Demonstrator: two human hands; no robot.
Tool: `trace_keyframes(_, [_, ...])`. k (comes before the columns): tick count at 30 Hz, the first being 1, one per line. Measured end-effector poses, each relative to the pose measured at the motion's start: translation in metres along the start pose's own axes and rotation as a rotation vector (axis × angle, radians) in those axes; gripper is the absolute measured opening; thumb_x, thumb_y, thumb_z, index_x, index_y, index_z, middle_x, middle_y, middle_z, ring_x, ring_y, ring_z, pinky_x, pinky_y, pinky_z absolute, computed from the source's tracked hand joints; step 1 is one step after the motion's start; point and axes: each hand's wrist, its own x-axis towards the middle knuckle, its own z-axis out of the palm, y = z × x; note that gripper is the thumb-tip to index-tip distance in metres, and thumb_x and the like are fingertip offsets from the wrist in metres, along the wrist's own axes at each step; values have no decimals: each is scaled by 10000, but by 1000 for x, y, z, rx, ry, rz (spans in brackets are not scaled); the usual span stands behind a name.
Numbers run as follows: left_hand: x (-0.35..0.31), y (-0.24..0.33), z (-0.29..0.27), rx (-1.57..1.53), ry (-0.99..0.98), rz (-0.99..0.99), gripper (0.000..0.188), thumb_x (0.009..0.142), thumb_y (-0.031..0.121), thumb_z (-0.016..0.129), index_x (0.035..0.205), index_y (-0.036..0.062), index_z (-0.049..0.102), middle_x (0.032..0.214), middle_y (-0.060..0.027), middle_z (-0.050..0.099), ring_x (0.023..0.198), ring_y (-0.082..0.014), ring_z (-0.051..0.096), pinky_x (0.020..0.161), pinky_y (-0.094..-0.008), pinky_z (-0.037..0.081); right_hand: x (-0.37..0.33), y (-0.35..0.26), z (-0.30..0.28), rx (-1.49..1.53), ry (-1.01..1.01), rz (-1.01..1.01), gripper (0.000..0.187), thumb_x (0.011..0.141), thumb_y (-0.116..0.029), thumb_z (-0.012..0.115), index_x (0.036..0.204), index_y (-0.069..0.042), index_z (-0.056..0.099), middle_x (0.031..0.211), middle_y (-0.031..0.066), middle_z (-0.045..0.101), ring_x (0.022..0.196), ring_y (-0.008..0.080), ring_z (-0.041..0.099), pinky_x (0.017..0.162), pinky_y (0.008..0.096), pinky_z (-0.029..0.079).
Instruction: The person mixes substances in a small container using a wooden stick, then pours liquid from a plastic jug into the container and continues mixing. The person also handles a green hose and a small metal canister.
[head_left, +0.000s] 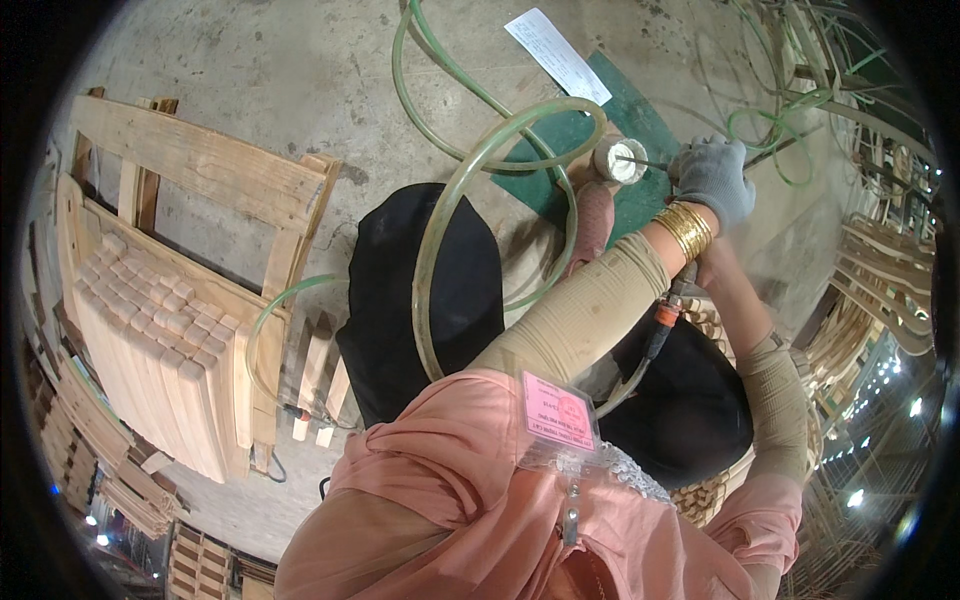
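My left hand [715,180], in a grey knit glove with gold bangles at the wrist, is closed round the handle end of a thin dark rod [650,163]. The rod's tip reaches a round container with white matter [622,160]. Just below that wrist, my right hand [708,268] is closed on a dark air tool [684,280], partly hidden behind the left forearm. From the tool an orange fitting [667,315] leads into a hose. Whether rod and tool are joined cannot be seen. A green sheet [645,105] lies under the container.
A clear green hose [425,250] loops up in front of me. On the left, a wooden pallet frame [200,170] stands beside stacked wooden bars [150,350]. A printed paper [557,55] lies on the concrete floor. Curved wooden parts [880,280] are piled at right.
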Motion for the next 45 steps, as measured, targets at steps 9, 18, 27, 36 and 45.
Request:
trace_keyframes(9, [-4,-1,-2,25,24,1,236,627,260,665,761,88,577,840,-135,569,850,-318,537,747,-422,413,-6,-1,5,-34,42,72,268,907,-259,456,1058,-68,568,962,60,622,818,174,602,727,353,501])
trace_keyframes(18, [-2,-2,5,1,2,12,201,616,239,659,728,98,570,808,-135,577,800,-317,552,712,-415,431,-8,1,1,-82,135,64,341,829,-326,554,1034,-54,550,954,93,601,848,196,588,684,345,486])
trace_keyframes(27, [-1,2,11,-35,-8,7,202,619,228,649,746,93,568,809,-139,581,796,-322,554,712,-420,433,18,13,-44,-224,23,-96,205,871,-186,512,1006,-41,567,963,141,610,858,236,603,670,369,508])
trace_keyframes(36, [-1,-2,7,0,-5,14,217,626,243,641,759,89,566,825,-133,581,833,-321,539,745,-426,415,13,7,-22,-34,90,64,276,891,-238,477,1083,-48,531,1010,148,597,877,254,606,690,394,516])
trace_keyframes(45, [-1,-1,5,-20,-10,-1,239,617,250,651,763,83,563,833,-150,577,831,-329,548,740,-435,416,20,12,-40,-85,9,17,296,888,-247,491,1093,-34,517,1016,145,595,869,249,611,700,397,524])
